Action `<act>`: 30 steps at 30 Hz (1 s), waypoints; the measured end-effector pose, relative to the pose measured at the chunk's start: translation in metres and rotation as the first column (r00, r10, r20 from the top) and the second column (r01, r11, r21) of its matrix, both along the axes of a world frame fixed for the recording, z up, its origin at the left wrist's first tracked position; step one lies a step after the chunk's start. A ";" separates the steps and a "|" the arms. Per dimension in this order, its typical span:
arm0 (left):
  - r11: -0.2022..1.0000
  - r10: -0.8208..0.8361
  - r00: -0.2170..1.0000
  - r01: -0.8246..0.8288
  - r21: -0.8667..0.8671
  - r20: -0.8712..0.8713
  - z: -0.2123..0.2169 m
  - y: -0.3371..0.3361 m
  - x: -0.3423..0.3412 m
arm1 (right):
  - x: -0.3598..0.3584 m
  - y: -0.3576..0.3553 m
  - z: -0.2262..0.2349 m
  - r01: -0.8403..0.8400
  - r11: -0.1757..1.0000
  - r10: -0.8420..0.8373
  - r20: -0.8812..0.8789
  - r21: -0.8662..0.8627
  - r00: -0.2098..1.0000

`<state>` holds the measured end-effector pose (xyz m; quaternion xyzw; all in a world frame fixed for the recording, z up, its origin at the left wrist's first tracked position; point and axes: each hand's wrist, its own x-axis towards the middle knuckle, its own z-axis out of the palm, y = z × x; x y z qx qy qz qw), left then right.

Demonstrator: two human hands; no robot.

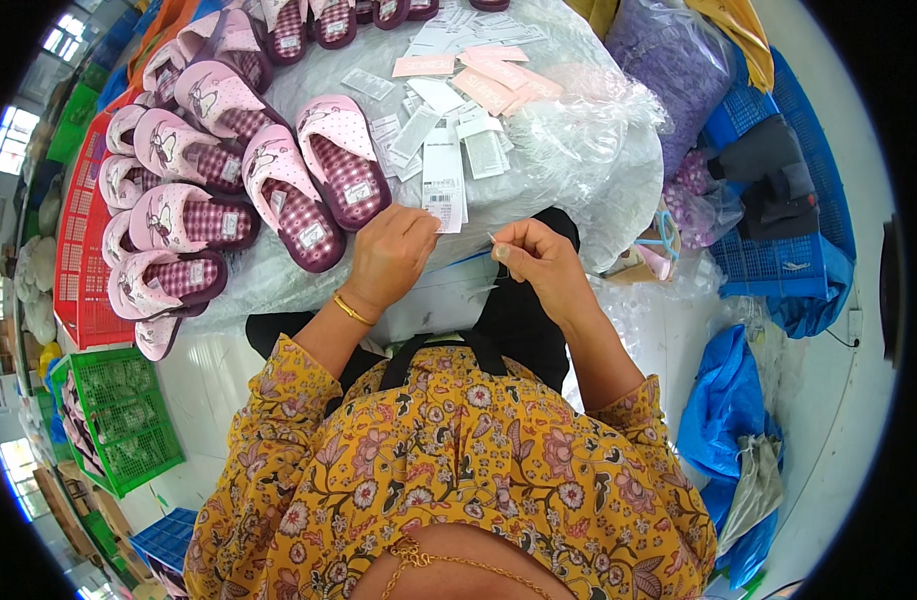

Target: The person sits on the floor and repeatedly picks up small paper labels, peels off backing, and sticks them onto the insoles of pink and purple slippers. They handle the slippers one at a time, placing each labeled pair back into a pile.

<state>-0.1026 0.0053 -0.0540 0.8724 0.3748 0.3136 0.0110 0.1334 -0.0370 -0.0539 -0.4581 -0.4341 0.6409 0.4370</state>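
Note:
My left hand (390, 257) is closed at the table's near edge, between a pink slipper and a long white paper tag (442, 178). Its fingertips meet the tag's lower end; whether they grip it or something small, I cannot make out. Across a short gap, my right hand (540, 268) pinches a thin, pale sliver between thumb and forefinger. A pair of pink slippers with plum checked insoles, one slipper (346, 165) beside the other slipper (290, 200), lies just left of my left hand. More white tags (415, 132) and pink cards (498, 78) are spread beyond my hands.
Plastic film (588, 165) covers the table. Several more pink slippers (183, 215) line its left side, by a red crate (81, 250). A green crate (128, 420) stands lower left. At right are a purple bundle (668, 75) in plastic and a blue basket (773, 268).

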 end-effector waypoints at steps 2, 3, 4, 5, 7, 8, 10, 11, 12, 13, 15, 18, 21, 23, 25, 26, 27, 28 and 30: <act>1.000 0.017 0.999 -0.018 0.024 0.030 0.003 -0.003 -0.001 | -0.001 0.003 0.000 -0.001 1.000 0.001 -0.024 -0.002 1.000; 0.998 0.032 0.999 -0.034 0.045 0.040 0.003 -0.005 -0.001 | -0.002 0.004 0.001 0.005 1.000 -0.005 -0.022 -0.004 1.000; 0.997 0.046 0.998 -0.050 0.066 0.050 0.004 -0.007 -0.003 | -0.003 0.004 0.002 0.011 1.000 -0.011 -0.021 -0.006 1.000; 0.996 0.043 0.997 -0.047 0.072 0.057 0.003 -0.009 -0.004 | -0.005 0.004 0.003 0.017 1.000 -0.017 -0.019 -0.008 1.000; 0.996 0.034 0.997 -0.040 0.085 0.071 0.000 -0.011 -0.008 | -0.008 0.004 0.002 0.018 1.000 -0.018 -0.036 -0.010 0.999; 0.997 0.032 0.997 -0.037 0.070 0.073 0.001 -0.011 -0.010 | -0.009 0.004 0.002 0.019 1.000 -0.019 -0.043 -0.011 0.999; 0.999 0.026 0.997 -0.029 0.042 0.079 0.004 -0.011 -0.012 | -0.014 0.005 0.001 0.021 1.000 -0.021 -0.049 -0.004 0.999; 0.999 0.036 0.997 -0.037 0.009 0.066 0.003 -0.010 -0.014 | -0.016 0.006 0.001 0.022 1.000 -0.022 -0.051 0.000 0.998; 0.999 0.045 0.998 -0.044 -0.025 0.053 0.000 -0.009 -0.016 | -0.018 0.008 0.001 0.030 1.000 -0.030 -0.056 0.002 0.998; 0.997 0.054 0.998 -0.052 -0.057 0.039 -0.002 -0.009 -0.017 | -0.020 0.009 0.001 0.038 0.999 -0.038 -0.062 0.003 0.997; 0.996 0.058 0.997 -0.055 -0.067 0.044 -0.001 -0.010 -0.017 | -0.024 0.011 0.003 0.066 0.998 -0.065 -0.060 0.020 0.996; 0.999 0.039 0.998 -0.038 -0.027 0.043 -0.002 -0.013 -0.021 | -0.026 0.012 0.005 0.116 0.991 -0.114 -0.045 0.059 0.992; 1.000 0.025 0.997 -0.025 0.007 0.071 0.005 -0.016 -0.023 | -0.028 0.013 0.003 0.135 0.988 -0.132 -0.045 0.073 0.990; 0.999 0.031 0.996 -0.033 0.019 0.087 0.006 -0.017 -0.025 | -0.030 0.013 0.004 0.131 0.989 -0.128 -0.047 0.066 0.991; 0.998 0.048 0.995 -0.051 0.033 0.091 0.004 -0.015 -0.026 | -0.033 0.014 0.003 0.122 0.991 -0.119 -0.045 0.063 0.992; 0.997 0.054 0.994 -0.058 0.044 0.090 0.004 -0.014 -0.026 | -0.034 0.015 0.003 0.118 0.991 -0.115 -0.044 0.062 0.992; 0.996 0.059 0.994 -0.064 0.055 0.089 0.005 -0.012 -0.026 | -0.036 0.016 0.003 0.126 0.989 -0.124 -0.035 0.071 0.992; 0.995 0.065 0.994 -0.071 0.066 0.089 0.006 -0.011 -0.025 | -0.037 0.018 0.002 0.133 0.988 -0.131 -0.026 0.079 0.991; 0.992 0.050 0.995 -0.059 0.108 0.084 0.011 -0.006 -0.022 | -0.038 0.019 0.003 0.148 0.984 -0.149 -0.006 0.103 0.989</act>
